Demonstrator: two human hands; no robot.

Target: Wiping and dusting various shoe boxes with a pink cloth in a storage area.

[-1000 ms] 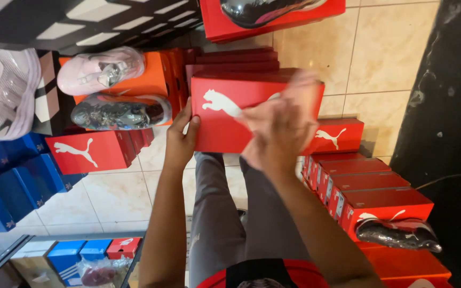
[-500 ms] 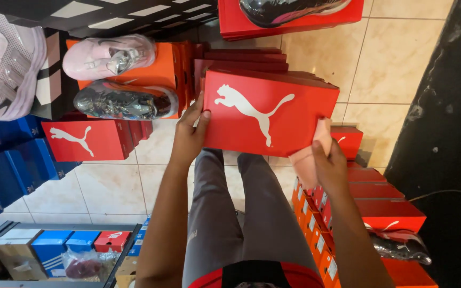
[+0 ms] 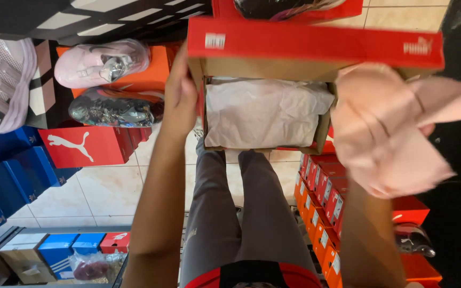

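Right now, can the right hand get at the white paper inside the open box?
Probably, but not freely. The white paper lies uncovered in the open box, close beside the right hand. That hand is full of pink cloth, and the left hand steadies the box.

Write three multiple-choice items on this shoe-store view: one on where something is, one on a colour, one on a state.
1. Where does the left hand grip the red cardboard shoe box?
A. at its left end
B. underneath the middle
C. on top of the lid

2. What colour is the soft cloth bunched in the right hand?
A. blue
B. pale pink
C. black

3. What state is the red box in?
A. taped shut
C. crushed flat
B. open, with white tissue paper showing

Key: 1 A, the fingers wrap the box's left edge. 2 B, the cloth is light pink against the dark wall. 3 B, the lid is raised and crumpled white paper fills the inside.
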